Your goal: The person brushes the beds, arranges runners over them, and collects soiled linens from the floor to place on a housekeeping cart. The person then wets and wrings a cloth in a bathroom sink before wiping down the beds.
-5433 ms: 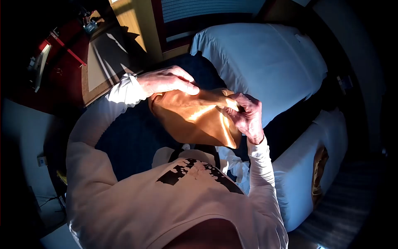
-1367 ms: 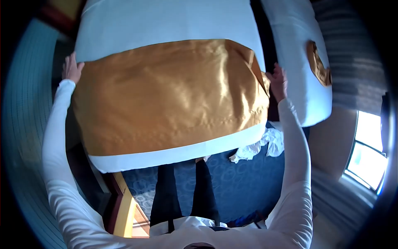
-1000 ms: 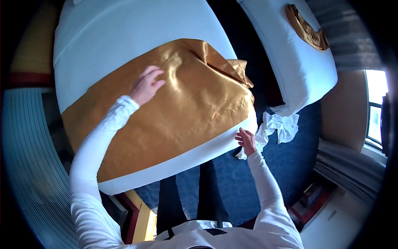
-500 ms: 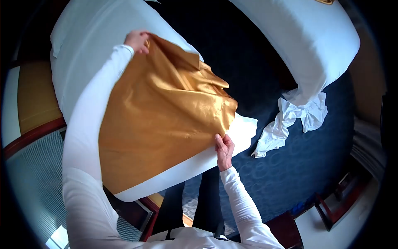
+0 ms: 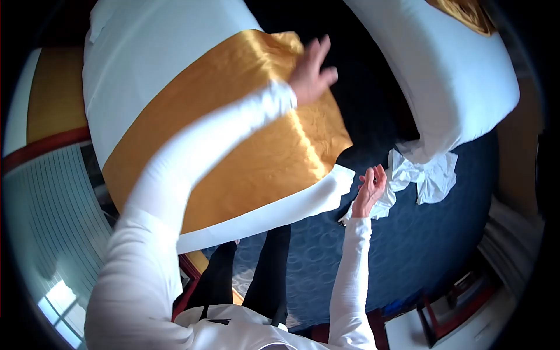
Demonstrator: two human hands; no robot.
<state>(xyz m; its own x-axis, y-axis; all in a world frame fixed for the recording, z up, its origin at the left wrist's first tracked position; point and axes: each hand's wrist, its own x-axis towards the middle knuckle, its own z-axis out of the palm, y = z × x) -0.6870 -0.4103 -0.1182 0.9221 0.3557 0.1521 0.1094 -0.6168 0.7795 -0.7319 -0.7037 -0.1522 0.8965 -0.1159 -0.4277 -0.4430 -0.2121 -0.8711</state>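
A shiny gold bed runner [image 5: 233,175] lies across the white-covered bed [image 5: 175,52]. Its far edge drapes over the bed's side with a few folds. My left hand [image 5: 312,73] is over that far edge, fingers spread and slightly blurred, holding nothing. Whether it touches the cloth I cannot tell. Off the bed's corner, my right hand [image 5: 370,189] is raised with loosely bent fingers and nothing visible in them. Beside it the white bedding [image 5: 329,192] shows below the runner.
Crumpled white cloth [image 5: 434,178] lies on the dark blue patterned carpet [image 5: 402,256]. A second white bed [image 5: 449,87] stands across the gap, with gold fabric [image 5: 466,14] on it. At the lower right is dark red furniture [image 5: 455,315]; a glass-topped surface [image 5: 52,216] is at left.
Both hands have let go of the runner. It now lies flatter, with its far edge over the bed's side. My left hand moved right across it; my right hand moved right, off the bed.
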